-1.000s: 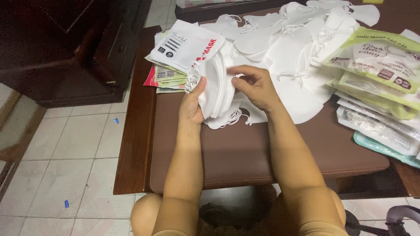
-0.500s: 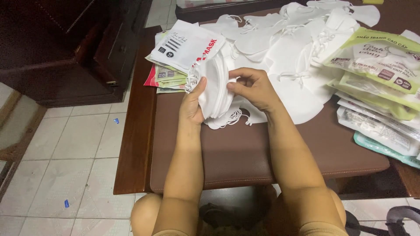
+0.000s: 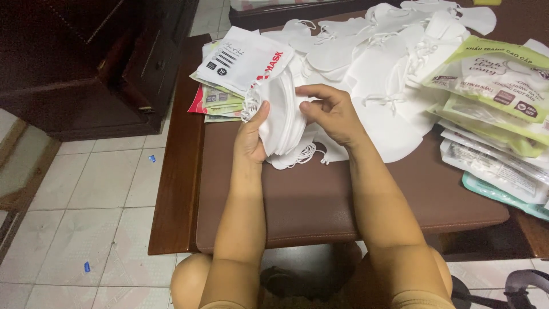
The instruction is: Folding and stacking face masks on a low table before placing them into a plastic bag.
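My left hand grips a thick stack of white face masks from the left side, holding it on edge just above the brown table. On the stack's right side rests my right hand, its fingers curled over the top edge of the masks. White ear loops hang loose under the stack. Behind both hands lies a wide heap of loose white masks.
A pile of flat mask packets, white on top, lies at the table's far left corner. Green and clear packets are stacked along the right side. A dark wooden cabinet stands on the tiled floor to the left.
Both hands stay on the mask stack. My right fingers have shifted slightly along its top edge; the stack stays in the same place.
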